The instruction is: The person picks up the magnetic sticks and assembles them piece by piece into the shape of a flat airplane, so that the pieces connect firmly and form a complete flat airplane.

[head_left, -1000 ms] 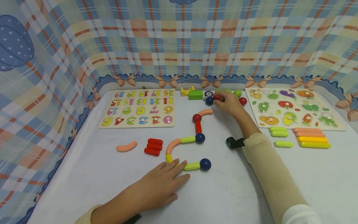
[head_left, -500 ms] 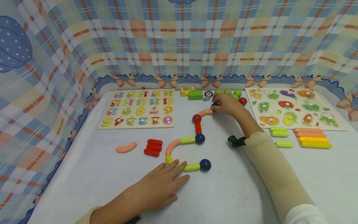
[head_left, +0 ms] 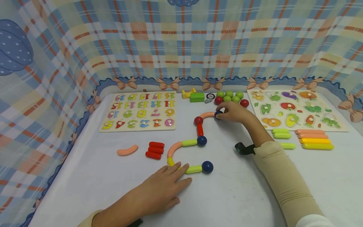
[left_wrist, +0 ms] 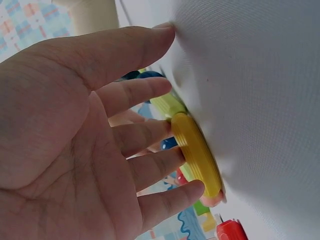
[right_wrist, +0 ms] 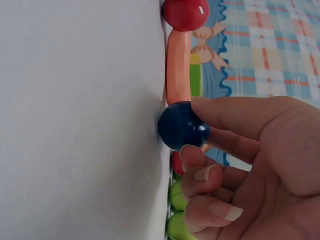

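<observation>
While the right hand [right_wrist: 270, 165] pinches a blue ball [right_wrist: 182, 126] between thumb and fingertips, parted only by the ball's width, the right wrist view shows it against one end of a curved pink piece [right_wrist: 178, 70]; the other end meets a red ball [right_wrist: 186, 14]. A light push in line with the piece should seat it best; sideways force might swing the chain.

In the left wrist view, the left hand [left_wrist: 85, 135] grips nothing, its straight fingers touching a yellow piece [left_wrist: 197, 152]. Gentle, even pressure probably steadies things enough.

From the head view, the pinched ball sits at the chain's far end. The chain shows three blue balls, one red, two curved pink pieces, one yellow, two light green rods [head_left: 189, 142] and one red rod [head_left: 200, 129]. Loose lie three red rods [head_left: 156, 150], one curved piece [head_left: 127, 151], five green balls [head_left: 227, 99], two red balls [head_left: 244, 103] and three green rods [head_left: 281, 136].
</observation>
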`<move>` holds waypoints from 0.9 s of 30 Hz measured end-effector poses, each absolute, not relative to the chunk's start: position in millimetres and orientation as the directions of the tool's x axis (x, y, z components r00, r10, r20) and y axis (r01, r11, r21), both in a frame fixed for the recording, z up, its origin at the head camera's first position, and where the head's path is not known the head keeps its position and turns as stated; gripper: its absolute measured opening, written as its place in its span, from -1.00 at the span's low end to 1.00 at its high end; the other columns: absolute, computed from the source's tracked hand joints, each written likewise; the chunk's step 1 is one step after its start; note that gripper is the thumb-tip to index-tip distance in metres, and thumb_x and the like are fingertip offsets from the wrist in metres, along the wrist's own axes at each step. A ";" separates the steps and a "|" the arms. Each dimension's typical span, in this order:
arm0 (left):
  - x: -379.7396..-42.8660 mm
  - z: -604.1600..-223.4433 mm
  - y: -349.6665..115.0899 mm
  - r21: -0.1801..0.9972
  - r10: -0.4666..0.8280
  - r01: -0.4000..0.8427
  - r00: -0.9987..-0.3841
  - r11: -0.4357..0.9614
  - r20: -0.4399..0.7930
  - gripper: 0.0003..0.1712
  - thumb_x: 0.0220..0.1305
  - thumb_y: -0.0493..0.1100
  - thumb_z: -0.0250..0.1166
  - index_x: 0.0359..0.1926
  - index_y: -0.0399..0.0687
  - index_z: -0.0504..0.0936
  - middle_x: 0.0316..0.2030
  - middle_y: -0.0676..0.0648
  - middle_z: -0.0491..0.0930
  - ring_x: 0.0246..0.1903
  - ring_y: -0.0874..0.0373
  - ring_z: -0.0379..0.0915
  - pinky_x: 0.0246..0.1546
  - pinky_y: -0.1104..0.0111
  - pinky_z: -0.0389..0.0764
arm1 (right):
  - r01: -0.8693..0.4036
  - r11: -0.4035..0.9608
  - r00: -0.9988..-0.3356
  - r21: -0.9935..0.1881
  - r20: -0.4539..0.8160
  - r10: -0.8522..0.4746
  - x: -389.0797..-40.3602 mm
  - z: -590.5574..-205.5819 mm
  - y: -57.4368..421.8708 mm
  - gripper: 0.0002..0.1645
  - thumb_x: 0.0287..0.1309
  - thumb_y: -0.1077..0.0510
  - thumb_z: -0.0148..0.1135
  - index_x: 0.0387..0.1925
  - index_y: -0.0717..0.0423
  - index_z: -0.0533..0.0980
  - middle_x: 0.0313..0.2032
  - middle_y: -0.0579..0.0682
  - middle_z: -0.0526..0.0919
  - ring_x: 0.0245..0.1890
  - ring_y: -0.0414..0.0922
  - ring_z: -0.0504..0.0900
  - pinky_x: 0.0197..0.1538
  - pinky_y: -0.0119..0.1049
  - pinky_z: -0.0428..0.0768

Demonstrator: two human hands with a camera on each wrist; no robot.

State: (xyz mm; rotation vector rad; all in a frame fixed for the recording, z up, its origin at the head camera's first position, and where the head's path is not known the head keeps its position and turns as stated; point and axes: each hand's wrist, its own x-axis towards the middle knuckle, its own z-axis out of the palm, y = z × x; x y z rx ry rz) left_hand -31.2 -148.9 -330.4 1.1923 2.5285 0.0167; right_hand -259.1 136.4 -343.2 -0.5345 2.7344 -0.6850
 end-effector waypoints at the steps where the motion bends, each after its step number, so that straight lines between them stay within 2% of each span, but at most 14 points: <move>1: -31.1 -330.7 -148.7 0.155 0.752 0.748 -0.586 0.645 -0.301 -0.26 0.07 0.12 0.28 0.28 0.20 0.25 0.34 -0.03 0.01 0.29 -0.02 -0.05 0.09 0.06 0.28 | -0.279 0.815 -0.897 -0.508 -0.165 -0.410 -258.8 -344.4 136.1 -0.61 0.07 0.06 0.24 -0.05 0.09 0.51 -0.22 0.09 0.53 -0.29 -0.01 0.44 -0.23 -0.17 0.46; 5: -30.3 -331.2 -147.9 0.152 0.751 0.749 -0.585 0.645 -0.307 -0.25 0.07 0.12 0.28 0.28 0.21 0.24 0.35 -0.02 0.00 0.29 -0.01 -0.05 0.10 0.06 0.28 | -0.248 0.815 -0.907 -0.524 -0.170 -0.385 -256.2 -346.2 135.3 -0.51 0.03 0.03 0.27 0.02 0.07 0.46 -0.15 0.11 0.52 -0.25 0.00 0.43 -0.20 -0.15 0.46; 9: -29.9 -330.6 -148.0 0.149 0.751 0.749 -0.585 0.645 -0.307 -0.25 0.06 0.12 0.29 0.28 0.21 0.24 0.35 -0.01 0.00 0.29 -0.01 -0.05 0.09 0.06 0.29 | -0.234 0.822 -0.909 -0.519 -0.183 -0.375 -251.4 -343.5 136.4 -0.35 0.01 0.01 0.30 0.14 0.11 0.35 -0.25 0.11 0.52 -0.31 0.00 0.46 -0.27 -0.18 0.50; 11: -30.0 -330.2 -148.0 0.147 0.750 0.750 -0.586 0.645 -0.306 -0.25 0.06 0.12 0.29 0.28 0.20 0.25 0.34 -0.02 0.00 0.29 -0.01 -0.04 0.09 0.06 0.29 | -0.240 0.828 -0.909 -0.507 -0.182 -0.375 -247.5 -339.9 140.2 -0.33 0.01 0.01 0.29 0.16 0.12 0.32 -0.31 0.10 0.53 -0.35 -0.02 0.47 -0.32 -0.21 0.50; 15: -30.0 -329.8 -147.6 0.145 0.748 0.748 -0.590 0.648 -0.304 -0.25 0.06 0.11 0.29 0.28 0.18 0.25 0.34 -0.03 0.01 0.29 -0.02 -0.05 0.10 0.06 0.28 | -0.268 0.847 -0.908 -0.458 -0.173 -0.381 -230.1 -326.0 160.6 -0.46 0.07 0.02 0.23 0.07 0.15 0.40 -0.31 0.10 0.53 -0.38 -0.02 0.47 -0.36 -0.20 0.49; 20: -30.0 -330.2 -146.3 0.149 0.747 0.745 -0.592 0.650 -0.303 -0.26 0.08 0.12 0.27 0.29 0.19 0.24 0.35 -0.04 0.00 0.29 -0.02 -0.06 0.11 0.05 0.25 | -0.305 0.877 -0.927 -0.370 -0.097 -0.363 -193.2 -314.7 216.1 -0.70 0.09 0.10 0.21 -0.15 0.17 0.53 -0.37 0.03 0.52 -0.42 -0.06 0.43 -0.42 -0.23 0.45; 24: -30.1 -330.6 -144.9 0.148 0.747 0.745 -0.591 0.650 -0.306 -0.26 0.09 0.13 0.26 0.29 0.19 0.23 0.35 -0.04 -0.01 0.30 -0.02 -0.07 0.12 0.05 0.24 | -0.270 0.933 -0.958 -0.239 -0.032 -0.285 -158.7 -313.8 273.0 -0.79 -0.01 0.20 0.26 -0.28 0.21 0.57 -0.44 -0.01 0.54 -0.47 -0.08 0.44 -0.48 -0.22 0.44; 27: -30.2 -330.5 -144.3 0.143 0.743 0.744 -0.592 0.652 -0.311 -0.26 0.09 0.13 0.26 0.29 0.20 0.22 0.35 -0.04 -0.01 0.30 -0.02 -0.07 0.13 0.05 0.24 | -0.210 0.971 -0.977 -0.116 -0.001 -0.211 -136.4 -317.7 312.2 -0.77 -0.14 0.25 0.34 -0.36 0.27 0.57 -0.45 0.11 0.55 -0.46 0.02 0.46 -0.46 -0.09 0.45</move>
